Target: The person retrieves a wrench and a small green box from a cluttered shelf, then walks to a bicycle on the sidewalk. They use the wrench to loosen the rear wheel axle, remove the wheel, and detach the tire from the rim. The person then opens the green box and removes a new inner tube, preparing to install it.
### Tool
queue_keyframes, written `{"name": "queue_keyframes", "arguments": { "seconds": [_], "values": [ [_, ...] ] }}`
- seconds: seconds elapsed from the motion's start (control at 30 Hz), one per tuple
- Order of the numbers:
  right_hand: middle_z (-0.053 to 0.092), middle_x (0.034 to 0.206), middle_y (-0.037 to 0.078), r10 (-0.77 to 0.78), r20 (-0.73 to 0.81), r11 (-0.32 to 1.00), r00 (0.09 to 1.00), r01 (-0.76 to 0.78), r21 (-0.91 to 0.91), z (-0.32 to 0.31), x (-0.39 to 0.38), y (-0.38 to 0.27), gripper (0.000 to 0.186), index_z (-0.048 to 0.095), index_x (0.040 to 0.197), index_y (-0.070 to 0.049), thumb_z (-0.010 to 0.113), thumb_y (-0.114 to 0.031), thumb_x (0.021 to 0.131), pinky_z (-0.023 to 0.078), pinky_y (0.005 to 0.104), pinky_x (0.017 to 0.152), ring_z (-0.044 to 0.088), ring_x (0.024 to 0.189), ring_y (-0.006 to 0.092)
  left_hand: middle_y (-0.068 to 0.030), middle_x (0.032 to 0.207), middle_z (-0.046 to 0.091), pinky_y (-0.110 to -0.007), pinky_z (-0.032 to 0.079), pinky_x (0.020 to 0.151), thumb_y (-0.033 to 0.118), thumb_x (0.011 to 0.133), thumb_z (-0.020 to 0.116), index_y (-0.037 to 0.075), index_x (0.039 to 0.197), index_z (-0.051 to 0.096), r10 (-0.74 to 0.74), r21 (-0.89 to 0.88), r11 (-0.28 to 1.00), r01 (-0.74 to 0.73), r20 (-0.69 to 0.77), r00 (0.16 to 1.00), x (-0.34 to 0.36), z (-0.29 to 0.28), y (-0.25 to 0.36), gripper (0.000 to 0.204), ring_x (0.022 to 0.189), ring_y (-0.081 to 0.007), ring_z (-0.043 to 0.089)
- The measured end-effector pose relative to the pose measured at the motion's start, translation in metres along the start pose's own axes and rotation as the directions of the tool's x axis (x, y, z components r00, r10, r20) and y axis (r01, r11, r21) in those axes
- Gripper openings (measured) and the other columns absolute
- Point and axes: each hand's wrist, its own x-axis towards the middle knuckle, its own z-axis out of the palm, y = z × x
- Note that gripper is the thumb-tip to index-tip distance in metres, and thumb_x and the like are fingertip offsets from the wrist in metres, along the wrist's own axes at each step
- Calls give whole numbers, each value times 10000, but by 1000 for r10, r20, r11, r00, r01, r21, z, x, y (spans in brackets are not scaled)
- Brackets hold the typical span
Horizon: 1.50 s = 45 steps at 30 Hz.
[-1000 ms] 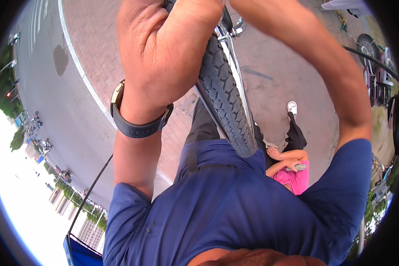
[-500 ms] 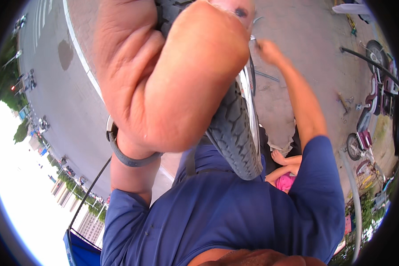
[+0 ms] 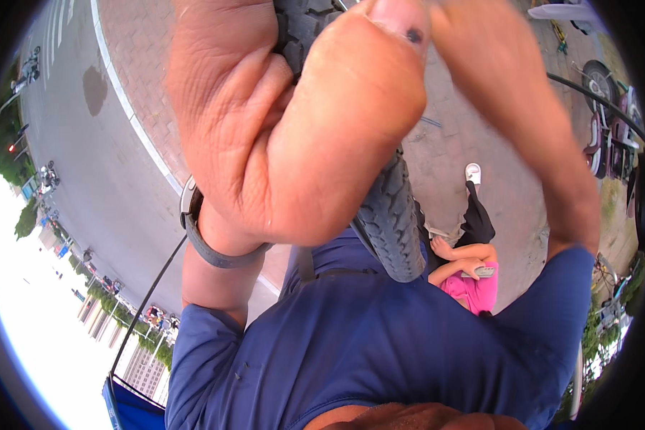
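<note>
My left hand [image 3: 301, 143] fills the upper middle of the head view, very close. It is closed around a black knobby tyre [image 3: 393, 229], with the thumb lying across it and a dark mark by the thumbnail. The tyre's lower end hangs in front of my blue shirt. A dark band [image 3: 226, 256] circles my left wrist. My right hand [image 3: 473, 36] is raised beside the left thumb, blurred at the top edge. Its fingers are hidden or cut off, so whether it holds anything cannot be seen.
A seated person in pink [image 3: 480, 290] is close by, below my right arm. Parked motorbikes [image 3: 613, 143] stand at the right. A thin rod [image 3: 431, 122] lies on the paving. Left of a white kerb line [image 3: 122, 93] runs a road with riders.
My right hand has come up from beside the wheel rim to next to my left thumb, its elbow swinging outward. My left hand has shifted slightly right, still gripping the tyre.
</note>
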Motion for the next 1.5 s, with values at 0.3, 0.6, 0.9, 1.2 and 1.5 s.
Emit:
{"name": "queue_keyframes", "arguments": {
  "seconds": [0.3, 0.6, 0.9, 1.2, 1.5],
  "values": [
    [690, 884, 244, 307, 306, 412, 901, -416, 811, 242, -122, -49, 283, 617, 1114, 34, 635, -127, 882, 533, 488, 763, 689, 834, 401, -250, 1525, 380, -408, 191, 1193, 283, 849, 651, -25, 1330, 571, 17, -24, 1000, -16, 42, 999, 0, -7, -4, 577, 1478, -287, 285],
    [703, 872, 171, 378, 111, 458, 919, -290, 840, 258, 19, -2, 263, 664, 1109, -61, 712, -216, 902, 520, 388, 728, 680, 807, 298, -242, 1520, 386, -410, 192, 1194, 295, 849, 658, -24, 1331, 571, 37, 35, 999, -38, 22, 999, -9, -12, 1, 585, 1478, -286, 284],
    [733, 851, 48, 735, 132, -75, 665, -114, 991, 291, 6, -33, 193, 687, 1056, -39, 631, -213, 994, 523, 291, 723, 683, 801, 132, -234, 1516, 392, -412, 193, 1194, 307, 849, 664, -23, 1332, 572, 80, 25, 996, -81, 19, 997, -6, -3, 5, 592, 1478, -284, 283],
    [580, 742, -9, 475, 546, -474, 690, -321, 820, 195, -19, -24, 385, 684, 972, 14, 678, -371, 965, 298, 229, 463, 405, 554, 38, -226, 1512, 397, -415, 193, 1194, 319, 849, 670, -22, 1333, 572, 148, 14, 989, -148, -4, 989, 3, 12, 4, 600, 1478, -283, 282],
    [524, 702, -51, 393, 449, -298, 802, -351, 888, 195, -12, -14, 288, 685, 953, -25, 758, -298, 896, 256, 235, 473, 358, 556, 34, -227, 1515, 399, -421, 193, 1193, 373, 846, 685, -30, 1325, 577, 145, 174, 975, -136, -40, 989, 3, 18, 11, 634, 1489, -289, 256]
  ]
}}
